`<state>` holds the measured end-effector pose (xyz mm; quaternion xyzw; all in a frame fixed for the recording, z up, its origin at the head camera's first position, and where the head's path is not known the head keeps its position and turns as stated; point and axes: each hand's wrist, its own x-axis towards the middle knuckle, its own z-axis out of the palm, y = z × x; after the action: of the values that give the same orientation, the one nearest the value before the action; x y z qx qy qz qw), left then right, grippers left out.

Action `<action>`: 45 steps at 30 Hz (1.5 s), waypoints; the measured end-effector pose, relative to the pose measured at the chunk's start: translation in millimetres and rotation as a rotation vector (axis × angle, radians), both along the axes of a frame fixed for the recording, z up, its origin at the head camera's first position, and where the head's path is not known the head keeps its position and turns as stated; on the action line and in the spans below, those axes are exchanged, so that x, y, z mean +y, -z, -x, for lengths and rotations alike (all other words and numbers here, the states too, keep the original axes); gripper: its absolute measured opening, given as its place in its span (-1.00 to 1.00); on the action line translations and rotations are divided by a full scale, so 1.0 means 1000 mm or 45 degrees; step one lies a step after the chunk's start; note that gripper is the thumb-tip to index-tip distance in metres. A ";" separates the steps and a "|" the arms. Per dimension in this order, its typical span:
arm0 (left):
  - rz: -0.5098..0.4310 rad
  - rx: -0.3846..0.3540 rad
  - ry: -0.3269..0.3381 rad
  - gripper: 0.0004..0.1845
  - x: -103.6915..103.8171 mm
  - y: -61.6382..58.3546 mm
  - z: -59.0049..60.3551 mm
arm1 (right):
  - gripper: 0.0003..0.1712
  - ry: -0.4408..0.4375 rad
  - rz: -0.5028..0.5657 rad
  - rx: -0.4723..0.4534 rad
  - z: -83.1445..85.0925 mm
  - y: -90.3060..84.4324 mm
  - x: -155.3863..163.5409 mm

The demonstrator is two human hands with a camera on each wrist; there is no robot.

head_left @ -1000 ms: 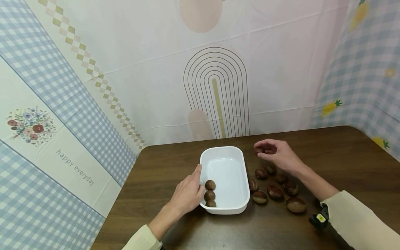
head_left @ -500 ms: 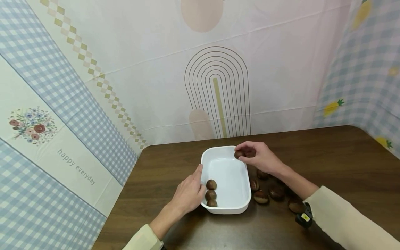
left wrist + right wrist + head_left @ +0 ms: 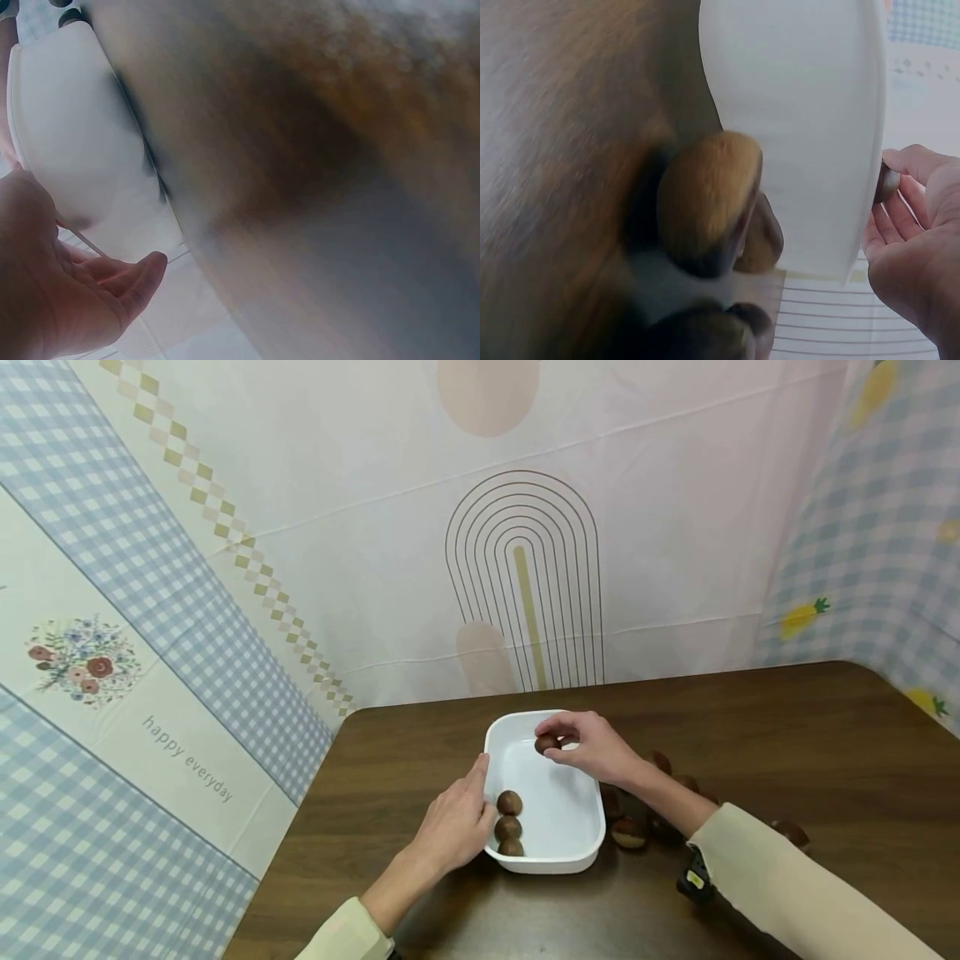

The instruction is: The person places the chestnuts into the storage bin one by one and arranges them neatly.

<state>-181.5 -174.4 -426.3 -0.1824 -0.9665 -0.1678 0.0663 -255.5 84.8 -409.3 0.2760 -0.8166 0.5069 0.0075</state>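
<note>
In the head view, a white rectangular baking dish point(image 3: 553, 810) stands on the table. Several chestnuts point(image 3: 508, 828) form a row along its near left inner wall. My left hand point(image 3: 455, 820) holds the dish's left side, the thumb over the rim and the index finger stretched along the outside. Over the far right part of the dish, my right hand point(image 3: 592, 748) pinches another chestnut point(image 3: 547, 743) between thumb and fingers. The right wrist view shows this held chestnut point(image 3: 887, 184) just beyond the rim, partly hidden.
More loose chestnuts point(image 3: 628, 833) lie on the brown table point(image 3: 787, 735) right of the dish, some hidden under the right forearm. A printed cloth point(image 3: 375, 568) hangs behind the table. A black wrist device point(image 3: 695, 878) sits at the right cuff.
My right hand has moved left with a chestnut, from above the table right of the dish to over the dish's far end. The left hand and the dish have stayed in place.
</note>
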 end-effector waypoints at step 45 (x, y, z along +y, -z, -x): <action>0.009 0.019 0.011 -0.28 0.000 0.000 0.001 | -0.72 -0.088 -0.146 -0.211 0.005 0.022 -0.064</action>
<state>-182.3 -174.3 -426.3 -0.1882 -0.9658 -0.1634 0.0721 -261.0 20.5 -430.9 0.2612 -0.8321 0.4803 -0.0932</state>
